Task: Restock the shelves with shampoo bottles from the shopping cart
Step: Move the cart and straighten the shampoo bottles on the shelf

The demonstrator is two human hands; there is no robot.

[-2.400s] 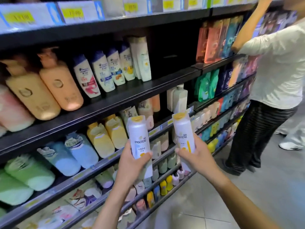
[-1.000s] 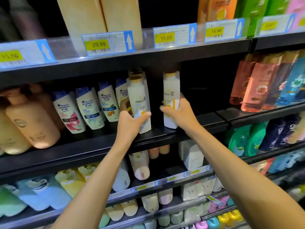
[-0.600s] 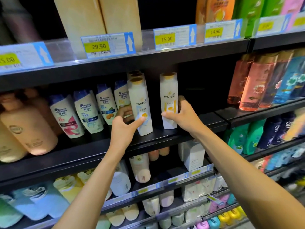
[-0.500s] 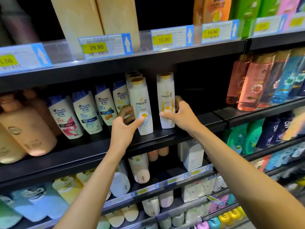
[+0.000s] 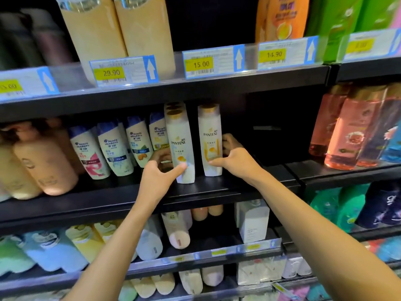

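Both bottles are on the middle shelf [image 5: 217,190], upright, bases down as far as I can tell. My left hand [image 5: 159,177] holds the left Pantene bottle [image 5: 180,137]: thumb across the lower front, fingers wrapped behind. It stands at the front of a Pantene row [image 5: 173,105], just beside the Head & Shoulders bottles [image 5: 112,148]. My right hand [image 5: 237,162] holds the right Pantene bottle [image 5: 209,135] low on the body, thumb on the front, fingers [image 5: 227,142] curled round the far side. The two bottles sit near each other, not touching.

Handling, my read: rigid plastic, won't deform under squeeze. Glossy skin, probably slick. Full, so moderate weight. Tall on a narrow base, so tippy. A nudge could domino the row behind.

Grip point: lower-mid body, across the narrow faces, as now. Avoid the gold cap, likely a flip-top. Release straight back, no sideways drag.
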